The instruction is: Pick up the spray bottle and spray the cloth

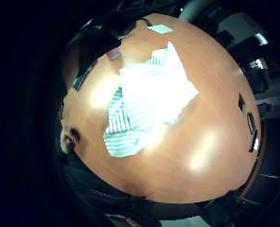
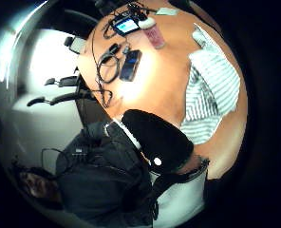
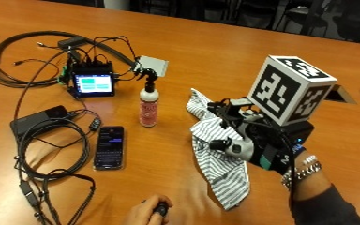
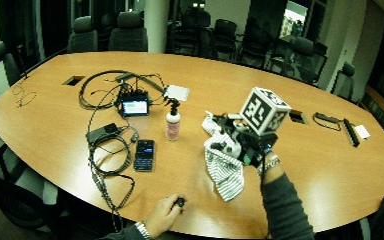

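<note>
Outside view, left to right. A coil of black cables point(image 3: 40, 140) is lying at the desk's point(image 3: 230, 51) 9 o'clock side, with a small lit screen unit point(image 3: 93, 84) sitting at about 10 o'clock. A dark phone point(image 3: 110, 146) is lying flat just right of the cables. The spray bottle point(image 3: 148, 101) is standing upright near the middle, white-bodied with a pink label and black trigger head, untouched and well apart from the hand. The striped cloth point(image 3: 221, 159) is lying crumpled at its 3 o'clock, running toward 5 o'clock. The gloved right hand point(image 3: 255, 138) is hovering over the cloth's upper part; cannot tell whether the fingers are apart or together, as the rig is hiding them. The bare left hand point(image 3: 149, 212) is resting at the 6 o'clock edge, holding a small dark object.
</note>
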`<action>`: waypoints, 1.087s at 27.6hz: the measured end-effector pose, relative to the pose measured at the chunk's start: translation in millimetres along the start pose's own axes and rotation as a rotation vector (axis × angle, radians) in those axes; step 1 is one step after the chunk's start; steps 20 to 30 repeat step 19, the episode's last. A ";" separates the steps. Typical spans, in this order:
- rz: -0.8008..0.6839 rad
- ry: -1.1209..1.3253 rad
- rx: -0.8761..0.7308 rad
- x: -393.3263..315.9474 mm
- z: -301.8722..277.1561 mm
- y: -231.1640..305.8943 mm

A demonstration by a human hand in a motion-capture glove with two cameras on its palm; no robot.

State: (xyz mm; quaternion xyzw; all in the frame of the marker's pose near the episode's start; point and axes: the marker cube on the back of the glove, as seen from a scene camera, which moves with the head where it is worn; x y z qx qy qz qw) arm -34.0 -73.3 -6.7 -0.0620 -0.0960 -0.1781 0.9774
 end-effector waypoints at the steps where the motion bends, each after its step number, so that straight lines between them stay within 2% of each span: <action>1: -0.004 0.015 -0.010 -2.4 1.6 7.7; 13: 0.048 0.043 0.006 -9.2 13.4 57.0; 30: 0.026 0.104 -0.010 -13.3 13.3 57.4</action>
